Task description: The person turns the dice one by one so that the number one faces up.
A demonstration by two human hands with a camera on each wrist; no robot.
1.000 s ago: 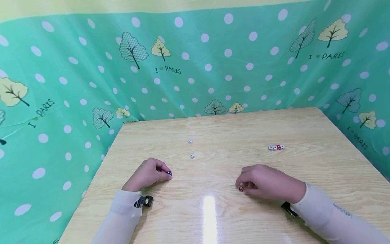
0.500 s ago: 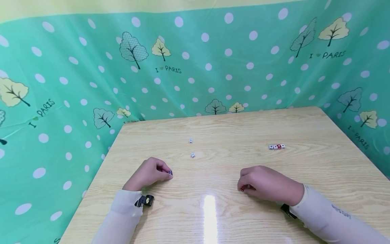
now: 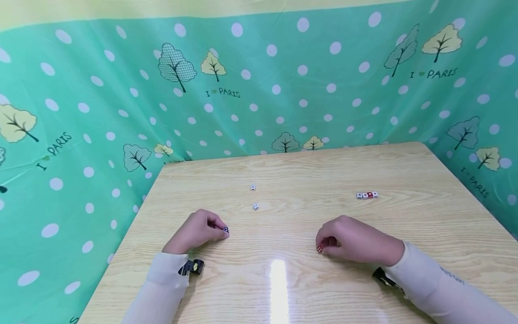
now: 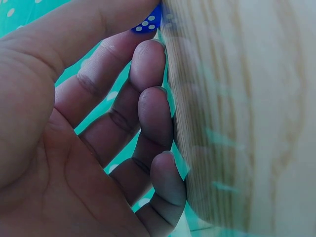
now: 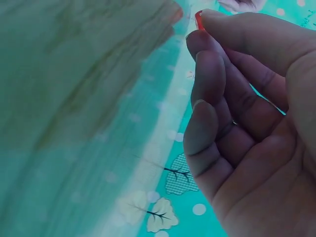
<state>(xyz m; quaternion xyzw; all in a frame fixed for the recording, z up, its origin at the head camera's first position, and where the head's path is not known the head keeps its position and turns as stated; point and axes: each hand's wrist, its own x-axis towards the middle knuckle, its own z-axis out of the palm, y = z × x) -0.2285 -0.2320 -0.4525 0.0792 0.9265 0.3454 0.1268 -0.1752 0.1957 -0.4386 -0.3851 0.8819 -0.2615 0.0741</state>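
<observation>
In the head view my left hand point(image 3: 198, 230) rests low over the left part of the table, pinching a blue die point(image 3: 225, 230) between thumb and index finger. White pips on the blue die point(image 4: 147, 22) show at the top of the left wrist view, and the other fingertips lie along the tabletop. On the right, my right hand point(image 3: 351, 238) pinches a small red die point(image 3: 319, 249) at its fingertips, close over the wood. Only a sliver of the red die point(image 5: 199, 19) shows past the thumb in the right wrist view; the remaining fingers are curled beneath.
Two white dice, one farther back point(image 3: 252, 187) and one nearer point(image 3: 255, 207), lie apart near the middle of the wooden table point(image 3: 299, 175). Toward the right a short row holds white dice point(image 3: 359, 196) and a red die point(image 3: 370, 195). A green patterned cloth point(image 3: 251, 90) hangs behind.
My right fingers have closed in around the red die, which now shows a different face. My left hand and its blue die stay put, as do the dice on the table.
</observation>
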